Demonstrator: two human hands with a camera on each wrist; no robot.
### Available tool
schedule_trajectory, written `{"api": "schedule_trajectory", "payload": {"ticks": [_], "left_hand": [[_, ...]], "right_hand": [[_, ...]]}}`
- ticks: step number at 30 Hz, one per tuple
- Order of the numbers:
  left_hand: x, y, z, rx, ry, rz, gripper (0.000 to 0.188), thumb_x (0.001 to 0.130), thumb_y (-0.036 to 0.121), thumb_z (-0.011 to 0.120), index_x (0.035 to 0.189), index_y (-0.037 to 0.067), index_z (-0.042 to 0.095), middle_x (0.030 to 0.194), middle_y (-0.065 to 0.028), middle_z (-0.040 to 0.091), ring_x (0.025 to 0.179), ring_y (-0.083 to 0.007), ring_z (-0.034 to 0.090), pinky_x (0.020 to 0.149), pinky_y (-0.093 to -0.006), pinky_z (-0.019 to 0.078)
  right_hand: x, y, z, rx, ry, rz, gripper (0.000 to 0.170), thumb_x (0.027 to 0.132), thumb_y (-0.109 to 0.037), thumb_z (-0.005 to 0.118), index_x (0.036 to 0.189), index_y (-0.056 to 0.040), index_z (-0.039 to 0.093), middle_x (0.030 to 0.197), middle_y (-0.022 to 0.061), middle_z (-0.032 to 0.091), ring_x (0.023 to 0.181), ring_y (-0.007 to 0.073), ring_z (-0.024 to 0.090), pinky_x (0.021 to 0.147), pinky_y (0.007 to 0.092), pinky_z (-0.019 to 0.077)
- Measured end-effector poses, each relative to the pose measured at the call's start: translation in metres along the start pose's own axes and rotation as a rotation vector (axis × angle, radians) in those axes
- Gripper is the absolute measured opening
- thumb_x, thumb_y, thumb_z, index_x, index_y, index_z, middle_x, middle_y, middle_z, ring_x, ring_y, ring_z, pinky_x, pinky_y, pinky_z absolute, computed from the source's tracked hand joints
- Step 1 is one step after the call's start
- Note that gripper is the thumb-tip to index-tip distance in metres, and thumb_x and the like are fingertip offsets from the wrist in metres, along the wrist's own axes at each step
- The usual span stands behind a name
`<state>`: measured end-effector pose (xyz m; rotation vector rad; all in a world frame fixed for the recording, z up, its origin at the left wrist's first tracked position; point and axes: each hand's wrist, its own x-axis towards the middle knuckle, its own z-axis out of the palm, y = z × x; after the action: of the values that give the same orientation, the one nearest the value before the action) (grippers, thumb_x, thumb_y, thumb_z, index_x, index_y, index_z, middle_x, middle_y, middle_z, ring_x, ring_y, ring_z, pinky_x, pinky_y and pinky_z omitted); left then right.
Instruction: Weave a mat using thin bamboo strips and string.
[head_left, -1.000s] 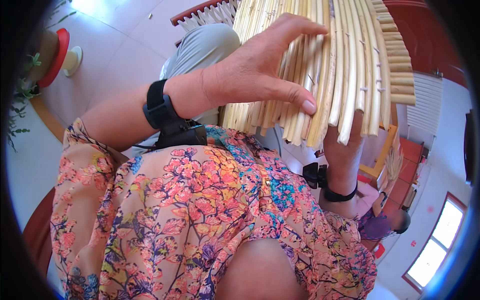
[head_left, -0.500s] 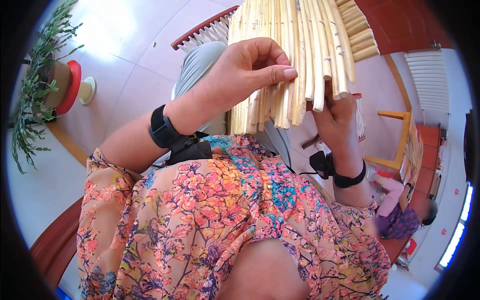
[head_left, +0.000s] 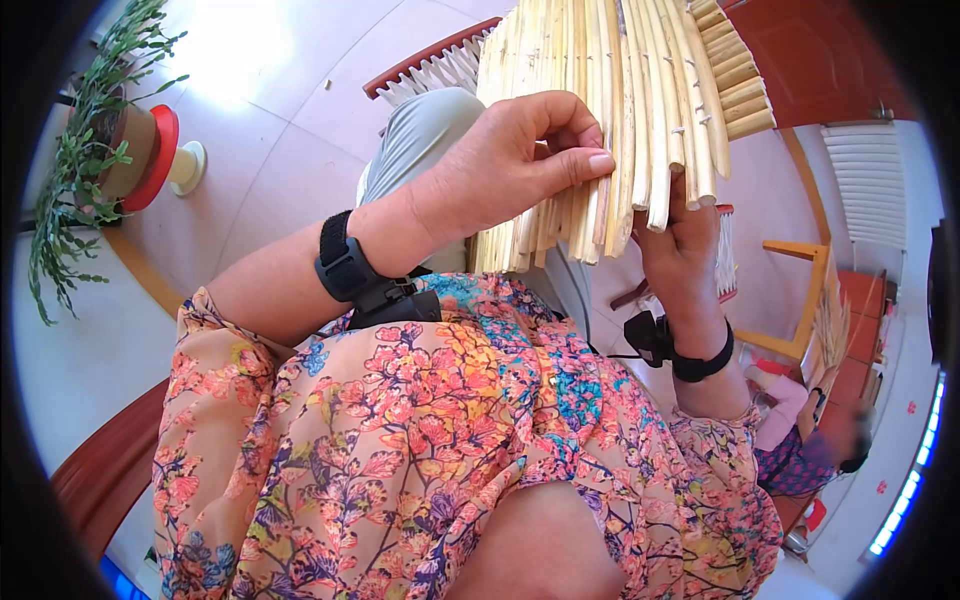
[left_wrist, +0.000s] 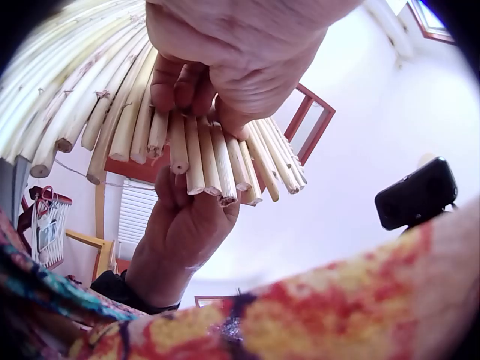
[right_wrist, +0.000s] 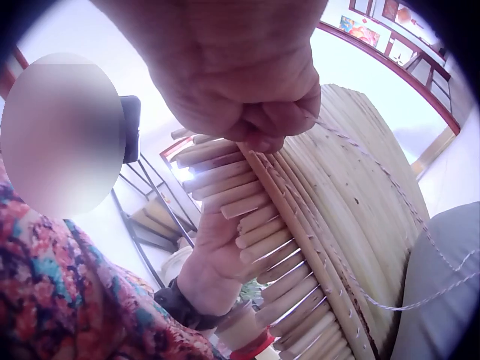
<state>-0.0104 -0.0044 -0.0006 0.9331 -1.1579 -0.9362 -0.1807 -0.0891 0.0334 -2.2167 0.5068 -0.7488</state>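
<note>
A two-layered mat of pale stalks (head_left: 560,60), sewn with thread, leans up before the person's body. My left hand (head_left: 520,155) pinches the stalks near the mat's lower edge between thumb and fingers. From the left wrist view, that hand (left_wrist: 247,60) comes down over the round stalk ends (left_wrist: 217,176). My right hand (head_left: 685,245) is on the mat's other side, partly hidden by stalks in the head view. In the right wrist view its curled fingers (right_wrist: 281,120) pinch a twisted string (right_wrist: 375,161), which trails away across the mat's flat face.
A grey-trousered knee (head_left: 425,135) is beside the mat. Farther off are a potted plant (head_left: 90,160) at the left, a folding stool (head_left: 440,65), a wooden frame (head_left: 810,300), and another person (head_left: 800,440) at the right.
My left hand, spread wide over the stalks a second ago, has drawn its fingers into a pinch. The head view has shifted, and more of the right hand shows below the mat.
</note>
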Motion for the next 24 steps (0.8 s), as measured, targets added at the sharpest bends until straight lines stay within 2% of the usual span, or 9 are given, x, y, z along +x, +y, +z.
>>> {"api": "schedule_trajectory", "payload": {"ticks": [2, 6, 8, 9, 11, 15, 17, 18, 24], "left_hand": [[0.001, 0.000, -0.001, 0.026, -0.006, -0.009, 0.015, 0.089, 0.016, 0.059, 0.091, 0.003, 0.052, 0.079, 0.0030, 0.052, 0.070, -0.0017, 0.052, 0.063, -0.0178, 0.0459], [0.002, -0.005, -0.001, 0.020, -0.035, 0.028, 0.015, 0.090, 0.016, 0.058, 0.090, 0.002, 0.052, 0.079, 0.0031, 0.052, 0.070, -0.0018, 0.052, 0.063, -0.0178, 0.0459], [0.002, -0.003, -0.003, 0.037, -0.030, 0.023, 0.015, 0.089, 0.016, 0.058, 0.090, 0.003, 0.052, 0.078, 0.0033, 0.051, 0.070, -0.0017, 0.051, 0.064, -0.0176, 0.0458], [0.002, -0.002, -0.003, 0.054, -0.032, 0.013, 0.015, 0.089, 0.016, 0.059, 0.090, 0.003, 0.052, 0.078, 0.0036, 0.051, 0.070, -0.0016, 0.051, 0.064, -0.0174, 0.0457], [0.003, -0.004, -0.004, 0.055, -0.035, 0.006, 0.015, 0.089, 0.016, 0.059, 0.089, 0.003, 0.052, 0.078, 0.0037, 0.051, 0.069, -0.0013, 0.050, 0.063, -0.0173, 0.0452], [0.010, -0.001, -0.004, 0.051, -0.034, -0.010, 0.016, 0.088, 0.020, 0.061, 0.088, 0.005, 0.053, 0.077, 0.0045, 0.052, 0.068, -0.0002, 0.048, 0.060, -0.0165, 0.0424], [0.009, 0.005, -0.003, -0.016, -0.029, -0.047, 0.018, 0.089, 0.022, 0.060, 0.087, 0.005, 0.054, 0.076, 0.0048, 0.052, 0.067, -0.0002, 0.048, 0.058, -0.0165, 0.0411], [0.009, 0.007, -0.003, -0.082, -0.018, -0.093, 0.020, 0.089, 0.024, 0.060, 0.086, 0.005, 0.055, 0.075, 0.0051, 0.053, 0.067, -0.0002, 0.048, 0.057, -0.0165, 0.0399], [0.010, 0.015, -0.001, -0.020, -0.055, -0.089, 0.024, 0.092, 0.026, 0.055, 0.081, 0.006, 0.056, 0.062, 0.0048, 0.050, 0.053, -0.0008, 0.044, 0.047, -0.0158, 0.0345]], "right_hand": [[-0.001, -0.001, -0.001, 0.006, -0.004, 0.000, 0.026, 0.086, 0.001, 0.050, 0.112, -0.0013, 0.046, 0.086, 0.0134, 0.062, 0.078, 0.0224, 0.065, 0.065, 0.0311, 0.0489], [0.002, -0.003, -0.002, -0.082, -0.029, -0.051, 0.032, 0.086, 0.001, 0.050, 0.117, -0.0009, 0.045, 0.088, 0.0121, 0.063, 0.081, 0.0221, 0.065, 0.067, 0.0313, 0.0494], [0.006, 0.000, -0.002, -0.126, -0.015, -0.187, 0.035, 0.086, 0.001, 0.049, 0.121, -0.0003, 0.044, 0.088, 0.0094, 0.063, 0.080, 0.0183, 0.063, 0.067, 0.0295, 0.0494], [0.008, -0.001, -0.004, -0.127, -0.022, -0.189, 0.035, 0.086, 0.001, 0.049, 0.121, -0.0003, 0.044, 0.088, 0.0094, 0.063, 0.080, 0.0183, 0.063, 0.067, 0.0295, 0.0494], [0.011, -0.006, -0.007, -0.082, -0.099, -0.065, 0.032, 0.087, 0.001, 0.050, 0.119, 0.0002, 0.045, 0.087, 0.0065, 0.062, 0.076, 0.0139, 0.060, 0.064, 0.0261, 0.0484], [0.014, -0.005, -0.014, 0.036, -0.158, 0.003, 0.028, 0.089, -0.001, 0.049, 0.117, -0.0004, 0.045, 0.083, 0.0037, 0.059, 0.068, 0.0098, 0.056, 0.058, 0.0222, 0.0462], [0.010, -0.015, -0.012, 0.198, -0.109, 0.339, 0.025, 0.091, -0.003, 0.047, 0.115, -0.0015, 0.046, 0.080, 0.0027, 0.057, 0.062, 0.0073, 0.052, 0.053, 0.0199, 0.0437], [0.010, -0.015, -0.009, 0.222, -0.081, 0.269, 0.024, 0.092, -0.004, 0.046, 0.115, -0.0022, 0.046, 0.079, 0.0022, 0.056, 0.059, 0.0057, 0.050, 0.050, 0.0193, 0.0423], [0.010, -0.013, -0.004, 0.266, -0.037, 0.227, 0.025, 0.092, -0.003, 0.044, 0.118, -0.0020, 0.043, 0.083, 0.0034, 0.055, 0.060, 0.0063, 0.050, 0.050, 0.0193, 0.0424]]}}
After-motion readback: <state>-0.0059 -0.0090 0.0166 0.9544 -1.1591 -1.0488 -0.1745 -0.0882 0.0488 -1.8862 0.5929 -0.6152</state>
